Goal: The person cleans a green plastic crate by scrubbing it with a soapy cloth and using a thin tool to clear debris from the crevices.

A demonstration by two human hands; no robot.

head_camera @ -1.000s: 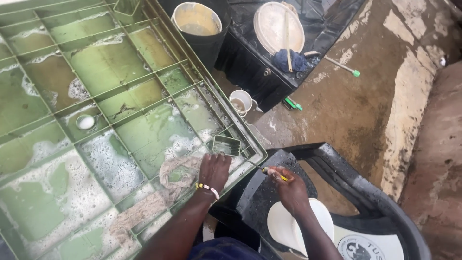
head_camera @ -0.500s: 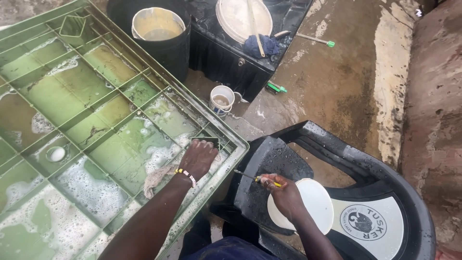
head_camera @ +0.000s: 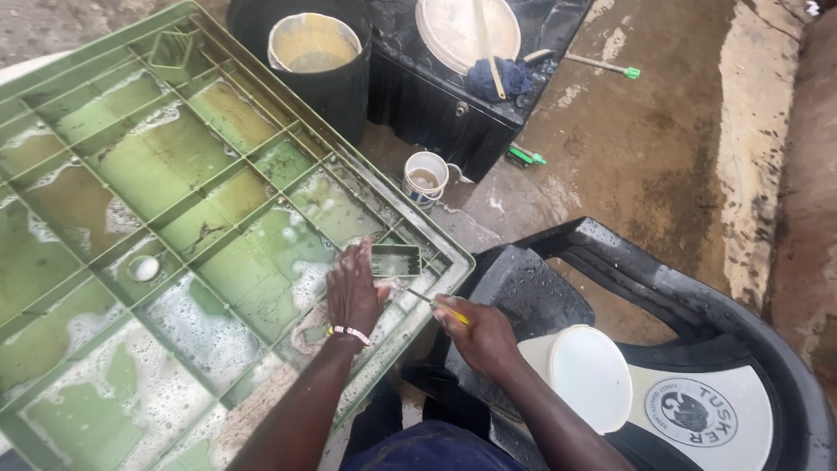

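While soapy water pools across the green tray (head_camera: 174, 218) on wet concrete floor (head_camera: 663, 148), the left hand (head_camera: 353, 292) presses flat near its corner; the right hand (head_camera: 479, 336) pinches a thin tool (head_camera: 427, 301).

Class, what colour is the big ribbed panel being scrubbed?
Green panel, streaked with white suds; head view shows it.

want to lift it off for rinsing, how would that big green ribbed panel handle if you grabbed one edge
The green panel is probably stiff, given its grid of raised ribs. Likely slippery: foam and water cover it under the left hand. Pooled water would probably spill out when it tilts.
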